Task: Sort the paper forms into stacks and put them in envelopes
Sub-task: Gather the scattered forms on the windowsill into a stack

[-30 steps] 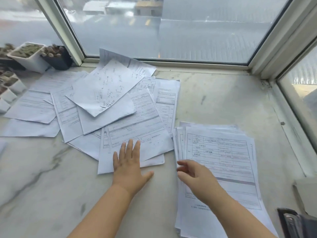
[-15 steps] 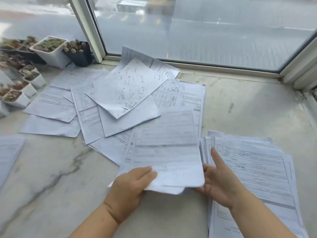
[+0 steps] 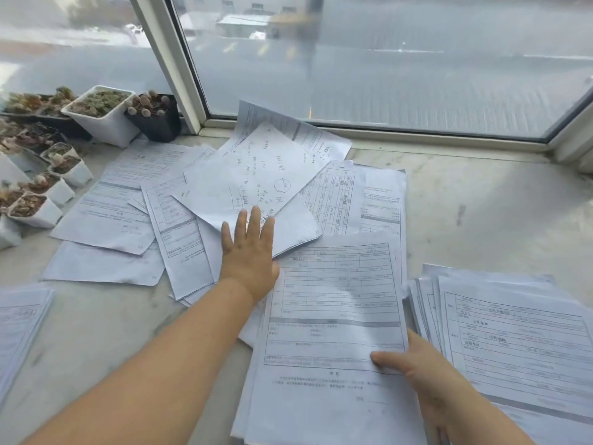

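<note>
While left hand (image 3: 248, 252) lies flat on loose sheets (image 3: 256, 175), right hand (image 3: 414, 364) pinches form (image 3: 333, 303) edge.

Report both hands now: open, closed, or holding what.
Left hand: open, fingers straight, flat on the scattered papers.
Right hand: holding a printed form, thumb on top at its lower right corner.

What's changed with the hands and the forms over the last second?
The left hand let go of the form and reached forward to lie flat on the scattered pile. The right hand took the form's right edge, thumb on top. The right stack and plant pots stayed put.
</note>
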The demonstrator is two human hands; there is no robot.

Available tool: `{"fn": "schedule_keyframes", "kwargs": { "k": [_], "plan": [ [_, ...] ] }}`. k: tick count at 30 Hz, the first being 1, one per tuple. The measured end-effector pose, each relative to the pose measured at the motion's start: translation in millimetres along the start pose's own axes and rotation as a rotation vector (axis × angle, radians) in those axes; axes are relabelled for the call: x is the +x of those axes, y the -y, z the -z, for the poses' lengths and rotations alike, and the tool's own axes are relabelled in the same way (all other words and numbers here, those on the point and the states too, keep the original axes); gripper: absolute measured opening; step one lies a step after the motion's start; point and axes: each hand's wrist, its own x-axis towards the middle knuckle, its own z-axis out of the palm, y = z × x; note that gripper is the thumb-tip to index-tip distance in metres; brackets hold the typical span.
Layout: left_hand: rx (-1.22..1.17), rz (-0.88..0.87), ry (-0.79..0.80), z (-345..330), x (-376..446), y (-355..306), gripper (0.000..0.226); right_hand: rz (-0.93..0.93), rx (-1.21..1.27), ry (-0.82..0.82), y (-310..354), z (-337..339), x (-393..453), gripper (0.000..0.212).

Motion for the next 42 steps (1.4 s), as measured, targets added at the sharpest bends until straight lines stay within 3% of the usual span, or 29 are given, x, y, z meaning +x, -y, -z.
{"fn": "schedule_keyframes", "kwargs": {
  "k": [3,5,7,10,13,18,21,24,27,30,34,38,42],
  "plan": [
    [0.017,0.09,0.079,-6.4,27.3,3.7,0.08,0.086,-0.009,0.043,10.6,-7.5,2.8,0.043],
    [-0.135,0.131,0.098,-9.0,37.5,11.9,0.068,0.095,-0.009,0.063,16.2,-12.7,4.8,0.052],
    [-0.268,0.102,0.091,-8.6,38.9,23.9,0.046,0.096,-0.023,0.071,18.7,-16.2,6.5,0.046],
    [-0.185,-0.006,0.018,-5.2,38.8,43.5,0.027,0.068,-0.026,0.075,19.7,-20.0,7.3,0.038],
    [-0.13,-0.029,0.021,4.7,23.5,43.8,0.035,0.006,-0.011,0.068,16.9,-20.5,6.2,0.036],
    [-0.132,-0.311,-0.198,-2.8,-83.7,21.7,0.075,-0.104,0.063,0.034,8.0,-16.8,3.8,0.03],
    [-0.221,-0.387,-0.151,-28.5,-153.6,6.5,0.061,-0.158,0.098,0.01,-0.8,-12.3,-0.6,0.025],
    [-0.283,-0.384,0.001,-44.8,-193.9,-1.1,0.042,-0.178,0.111,-0.015,-13.1,-7.5,-9.4,0.024],
    [-0.348,-0.248,0.109,-28.4,-202.1,-5.5,0.075,-0.172,0.098,-0.002,-23.3,-5.7,-19.5,0.024],
    [-0.378,-0.157,0.05,-19.7,-183.2,-23.2,0.079,-0.139,0.092,0.0,-28.7,-7.3,-24.3,0.025],
    [-0.278,-0.1,0.087,-28.8,-147.6,-52.3,0.103,-0.085,0.084,0.053,-30.1,-11.8,-28.7,0.024],
    [-0.252,-0.1,0.125,-35.7,-139.3,-56.3,0.066,-0.083,0.095,0.046,-34.3,-9.0,-26.5,0.024],
    [-0.2,-0.215,-0.04,-45.8,-137.6,-52.3,0.049,-0.083,0.094,0.062,-36.1,-5.2,-22.3,0.026]
  ]
}}
